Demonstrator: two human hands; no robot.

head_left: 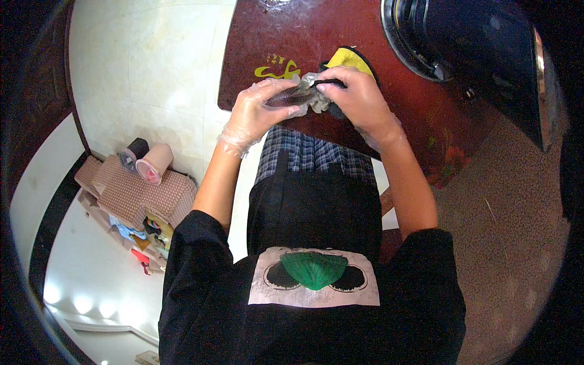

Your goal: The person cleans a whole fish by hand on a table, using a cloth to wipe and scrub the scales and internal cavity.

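Both hands wear clear plastic disposable gloves and meet above the near edge of a dark red table (310,27). My left hand (262,102) curves its fingers and thumb around a dark, partly see-through item (289,96), whose kind I cannot tell. At its right end is a crumpled greyish, shiny piece (318,101), which looks joined to it. My right hand (360,96) pinches a thin black strip (335,83) between thumb and fingers, right against the crumpled piece. Just behind the right hand lies a yellow cloth-like item (351,58) with a black edge, partly covered by the fingers.
A large black appliance with a round base (410,59) stands on the table at upper right. On the left, a pink bin (157,162) and a dark container (135,153) rest on a brown patterned cover (137,191). Patterned flooring (502,237) lies at right.
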